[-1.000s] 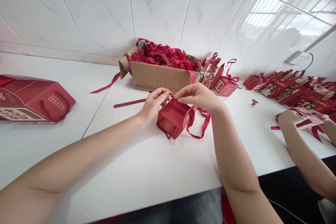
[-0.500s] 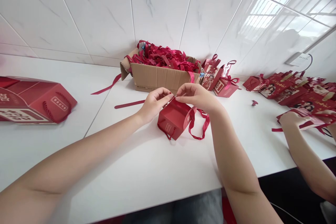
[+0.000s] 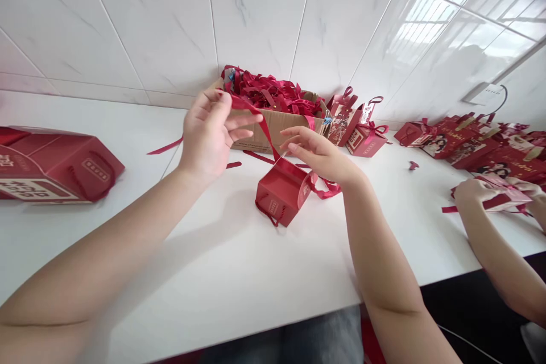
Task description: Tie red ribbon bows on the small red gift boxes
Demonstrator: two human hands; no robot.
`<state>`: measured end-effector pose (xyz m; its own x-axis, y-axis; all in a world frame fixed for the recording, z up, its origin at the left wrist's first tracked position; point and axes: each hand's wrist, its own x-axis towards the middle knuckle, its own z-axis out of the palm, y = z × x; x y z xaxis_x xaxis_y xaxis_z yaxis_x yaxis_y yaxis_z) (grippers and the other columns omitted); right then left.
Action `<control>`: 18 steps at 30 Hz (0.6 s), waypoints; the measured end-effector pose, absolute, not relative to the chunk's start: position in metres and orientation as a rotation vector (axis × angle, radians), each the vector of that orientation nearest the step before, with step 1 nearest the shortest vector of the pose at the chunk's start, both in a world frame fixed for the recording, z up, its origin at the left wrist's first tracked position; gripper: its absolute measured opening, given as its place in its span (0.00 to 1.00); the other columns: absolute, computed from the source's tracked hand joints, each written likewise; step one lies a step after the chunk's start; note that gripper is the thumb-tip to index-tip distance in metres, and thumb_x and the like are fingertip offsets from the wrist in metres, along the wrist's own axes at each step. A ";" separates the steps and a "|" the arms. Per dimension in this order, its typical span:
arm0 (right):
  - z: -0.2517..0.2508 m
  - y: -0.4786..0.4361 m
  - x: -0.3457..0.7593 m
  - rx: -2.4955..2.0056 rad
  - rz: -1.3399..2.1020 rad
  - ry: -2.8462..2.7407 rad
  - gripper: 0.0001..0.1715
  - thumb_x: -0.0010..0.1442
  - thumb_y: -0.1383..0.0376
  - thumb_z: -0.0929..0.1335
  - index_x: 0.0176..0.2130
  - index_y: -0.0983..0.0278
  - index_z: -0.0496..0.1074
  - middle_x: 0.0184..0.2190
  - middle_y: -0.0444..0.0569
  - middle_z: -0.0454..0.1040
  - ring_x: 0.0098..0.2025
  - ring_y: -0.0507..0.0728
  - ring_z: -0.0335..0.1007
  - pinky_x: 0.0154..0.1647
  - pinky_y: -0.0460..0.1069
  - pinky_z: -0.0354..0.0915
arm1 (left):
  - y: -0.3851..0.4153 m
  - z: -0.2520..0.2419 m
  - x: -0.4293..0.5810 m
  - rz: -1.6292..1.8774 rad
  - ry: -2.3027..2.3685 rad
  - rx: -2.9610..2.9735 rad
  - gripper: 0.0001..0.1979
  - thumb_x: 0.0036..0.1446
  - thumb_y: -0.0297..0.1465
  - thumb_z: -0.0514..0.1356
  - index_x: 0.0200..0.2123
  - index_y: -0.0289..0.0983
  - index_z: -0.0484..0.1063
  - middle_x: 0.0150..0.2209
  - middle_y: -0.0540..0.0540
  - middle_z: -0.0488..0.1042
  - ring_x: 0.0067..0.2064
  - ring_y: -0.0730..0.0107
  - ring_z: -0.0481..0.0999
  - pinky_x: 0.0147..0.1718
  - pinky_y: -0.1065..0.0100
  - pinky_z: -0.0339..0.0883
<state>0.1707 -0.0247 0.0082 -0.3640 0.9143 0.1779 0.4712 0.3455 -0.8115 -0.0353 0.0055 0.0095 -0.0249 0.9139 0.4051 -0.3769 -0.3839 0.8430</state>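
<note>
A small red gift box (image 3: 281,190) stands on the white table in front of me. Raised to its upper left, my left hand (image 3: 207,133) pinches a red ribbon (image 3: 265,128). The ribbon stretches from those fingers down to the top of the box. My right hand (image 3: 313,151) hovers at the box's upper edge with its fingers apart and nothing seen in them. More ribbon (image 3: 326,189) lies in loops at the right side of the box. A twisted red cord hangs on its front.
Behind the box, a cardboard box (image 3: 277,125) is heaped with red ribbons. A large red box (image 3: 60,165) lies at left. Finished-looking red gift boxes (image 3: 367,139) stand at right, with more beyond. At far right a co-worker's hands (image 3: 469,190) hold another red box.
My left hand has moved up and left from the box, drawing the ribbon out taut. The fingers of my right hand have come apart. The loops at the right have shrunk.
</note>
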 end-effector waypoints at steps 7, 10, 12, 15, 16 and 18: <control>0.028 -0.038 0.193 -1.492 0.534 -2.046 0.14 0.60 0.53 0.65 0.36 0.61 0.71 0.35 0.47 0.75 0.37 0.55 0.70 0.36 0.51 0.65 | 0.010 0.001 -0.036 1.665 0.758 1.426 0.11 0.55 0.35 0.61 0.41 0.45 0.63 0.54 0.50 0.71 0.60 0.60 0.69 0.52 0.58 0.69; 0.041 -0.052 0.207 -1.642 0.576 -2.153 0.17 0.57 0.51 0.67 0.29 0.62 0.68 0.30 0.46 0.74 0.32 0.55 0.69 0.33 0.50 0.64 | 0.012 -0.010 -0.033 1.404 0.774 1.672 0.14 0.50 0.25 0.58 0.42 0.40 0.66 0.53 0.45 0.72 0.58 0.60 0.70 0.56 0.56 0.66; 0.045 -0.059 0.213 -1.715 0.642 -2.263 0.15 0.53 0.52 0.69 0.30 0.61 0.69 0.32 0.47 0.74 0.34 0.56 0.70 0.34 0.50 0.65 | 0.011 -0.015 -0.033 1.157 0.826 1.826 0.20 0.48 0.21 0.57 0.46 0.39 0.67 0.53 0.44 0.73 0.58 0.61 0.70 0.58 0.55 0.63; 0.043 -0.060 0.211 -1.809 0.672 -2.340 0.16 0.48 0.55 0.72 0.35 0.59 0.69 0.37 0.47 0.75 0.38 0.57 0.71 0.33 0.50 0.65 | 0.010 -0.018 -0.035 0.854 0.924 1.942 0.26 0.49 0.23 0.57 0.54 0.41 0.65 0.52 0.44 0.74 0.57 0.61 0.70 0.58 0.55 0.63; 0.041 -0.058 0.208 -1.833 0.682 -2.351 0.17 0.47 0.55 0.73 0.35 0.59 0.68 0.38 0.47 0.75 0.39 0.57 0.71 0.32 0.49 0.65 | 0.009 -0.017 -0.035 0.789 0.935 1.956 0.25 0.51 0.25 0.58 0.54 0.41 0.65 0.51 0.44 0.75 0.56 0.60 0.71 0.56 0.55 0.64; 0.037 -0.053 0.200 -1.871 0.700 -2.363 0.17 0.47 0.55 0.73 0.34 0.59 0.67 0.38 0.47 0.75 0.38 0.57 0.71 0.31 0.49 0.65 | 0.008 -0.016 -0.036 0.713 0.930 1.983 0.20 0.54 0.29 0.59 0.51 0.41 0.67 0.49 0.45 0.76 0.53 0.61 0.73 0.53 0.57 0.67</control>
